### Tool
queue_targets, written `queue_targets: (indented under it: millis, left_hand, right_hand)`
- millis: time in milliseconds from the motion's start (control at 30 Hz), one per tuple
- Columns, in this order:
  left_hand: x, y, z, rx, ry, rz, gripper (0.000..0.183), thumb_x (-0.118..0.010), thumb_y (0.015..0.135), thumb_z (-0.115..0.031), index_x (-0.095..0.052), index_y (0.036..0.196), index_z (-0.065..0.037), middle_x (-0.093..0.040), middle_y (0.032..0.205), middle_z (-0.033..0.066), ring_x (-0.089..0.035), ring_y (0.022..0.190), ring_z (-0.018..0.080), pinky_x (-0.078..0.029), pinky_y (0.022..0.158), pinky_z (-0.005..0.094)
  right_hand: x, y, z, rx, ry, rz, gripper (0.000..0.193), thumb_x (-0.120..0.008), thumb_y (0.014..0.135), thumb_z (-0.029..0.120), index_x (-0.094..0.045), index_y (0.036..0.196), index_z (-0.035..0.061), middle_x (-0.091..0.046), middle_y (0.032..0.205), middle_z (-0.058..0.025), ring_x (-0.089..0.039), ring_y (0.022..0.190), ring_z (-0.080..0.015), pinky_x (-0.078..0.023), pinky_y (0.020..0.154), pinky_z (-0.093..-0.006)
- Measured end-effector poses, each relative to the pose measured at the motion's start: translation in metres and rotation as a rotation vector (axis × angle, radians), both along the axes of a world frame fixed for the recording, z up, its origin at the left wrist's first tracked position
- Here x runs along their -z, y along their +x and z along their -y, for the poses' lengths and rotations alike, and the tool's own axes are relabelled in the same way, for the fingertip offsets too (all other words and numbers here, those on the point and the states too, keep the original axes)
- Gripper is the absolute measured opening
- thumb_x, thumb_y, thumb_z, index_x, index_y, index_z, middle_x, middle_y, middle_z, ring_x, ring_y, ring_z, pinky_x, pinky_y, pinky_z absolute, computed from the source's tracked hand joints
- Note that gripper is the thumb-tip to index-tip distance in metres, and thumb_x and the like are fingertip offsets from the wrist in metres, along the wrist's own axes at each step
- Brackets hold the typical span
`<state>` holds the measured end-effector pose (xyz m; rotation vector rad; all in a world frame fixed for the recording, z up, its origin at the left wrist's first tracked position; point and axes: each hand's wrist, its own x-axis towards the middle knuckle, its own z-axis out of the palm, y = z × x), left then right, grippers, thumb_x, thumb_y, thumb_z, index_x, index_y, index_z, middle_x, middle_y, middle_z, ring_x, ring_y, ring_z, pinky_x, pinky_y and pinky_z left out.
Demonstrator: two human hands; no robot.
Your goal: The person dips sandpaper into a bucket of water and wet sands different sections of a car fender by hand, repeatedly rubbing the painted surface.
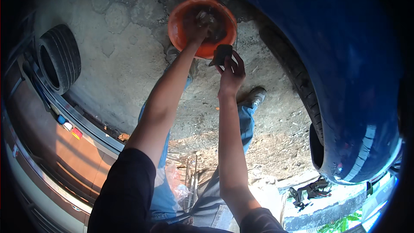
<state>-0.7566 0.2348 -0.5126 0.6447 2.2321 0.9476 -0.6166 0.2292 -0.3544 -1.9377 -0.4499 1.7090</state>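
Note:
My left hand (197, 33) reaches over the rim into an orange bucket (174, 26) of dark water (219, 29). Pale splashes and blur surround its fingers, so I cannot see whether they hold anything. Just outside the bucket's near right rim, my right hand (233, 76) pinches a small dark grey, flat piece (223, 53) between thumb and fingers. That piece has a squarish outline with a pointed lower corner; its material is unclear.
A blue car body (345, 60) with a tyre (297, 73) in its wheel arch fills the right side. Another tyre (64, 58) stands at left near a metal rail (86, 125). A clear plastic bag (176, 183) and thin rods (194, 179) lie below. Dark tools or parts (312, 191) sit at lower right.

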Motion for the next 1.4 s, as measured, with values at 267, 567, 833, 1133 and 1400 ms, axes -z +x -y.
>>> queue_targets:
  millis: [267,567,833,1133,1400]
  left_hand:
    - [-0.109,-0.048,0.048,-0.027,0.191,0.478,0.025,-0.062,0.075,0.007,-0.064,0.096,-0.007,-0.052,0.14,0.0169,-0.051,0.132,0.0282,-0.05,0.09,0.0281]
    - [-0.306,-0.024,0.029,0.533,0.391,0.025,0.029,-0.07,0.06,0.013,-0.06,0.078,-0.007,-0.02,0.16,0.0183,-0.026,0.148,0.0397,-0.049,0.106,0.045]
    - [-0.406,0.009,0.032,0.634,0.355,-0.022,0.037,-0.064,0.064,0.007,-0.056,0.097,-0.008,-0.021,0.161,0.0212,-0.039,0.142,0.0363,-0.044,0.104,0.0404]
    - [-0.515,0.119,0.001,0.228,0.291,0.801,0.047,-0.069,0.087,0.003,-0.053,0.131,0.002,-0.058,0.123,0.0054,-0.06,0.103,0.0108,-0.048,0.093,0.0235]
    - [-0.575,0.223,-0.039,0.614,0.109,0.475,0.024,-0.075,0.086,-0.004,-0.071,0.109,0.001,-0.072,0.103,0.0064,-0.068,0.092,0.0128,-0.055,0.086,0.0277]
  right_hand:
    - [0.012,-0.019,-0.005,-0.356,0.323,0.267,0.042,-0.061,0.099,0.023,-0.053,0.136,0.0052,-0.061,0.123,-0.0127,-0.059,0.116,-0.0247,-0.053,0.089,-0.0449]
    - [-0.124,0.004,-0.077,-0.258,-0.2,-0.695,0.06,-0.051,0.09,0.035,-0.046,0.145,0.0103,-0.054,0.133,-0.0122,-0.052,0.12,-0.0235,-0.047,0.094,-0.039]
    - [-0.239,0.063,-0.103,-0.596,0.168,-0.385,0.059,-0.076,0.082,0.003,-0.052,0.136,0.0081,-0.073,0.092,-0.0041,-0.066,0.089,-0.0113,-0.05,0.081,-0.0262]
    - [-0.343,0.173,-0.082,-0.348,0.476,-0.42,0.047,-0.08,0.078,-0.004,-0.065,0.122,-0.0031,-0.069,0.115,-0.0108,-0.066,0.105,-0.0159,-0.054,0.092,-0.0293]
    - [-0.395,0.308,-0.045,-0.245,0.677,0.024,0.027,-0.081,0.079,0.005,-0.073,0.105,0.0003,-0.07,0.102,-0.0082,-0.069,0.092,-0.0158,-0.055,0.08,-0.0286]
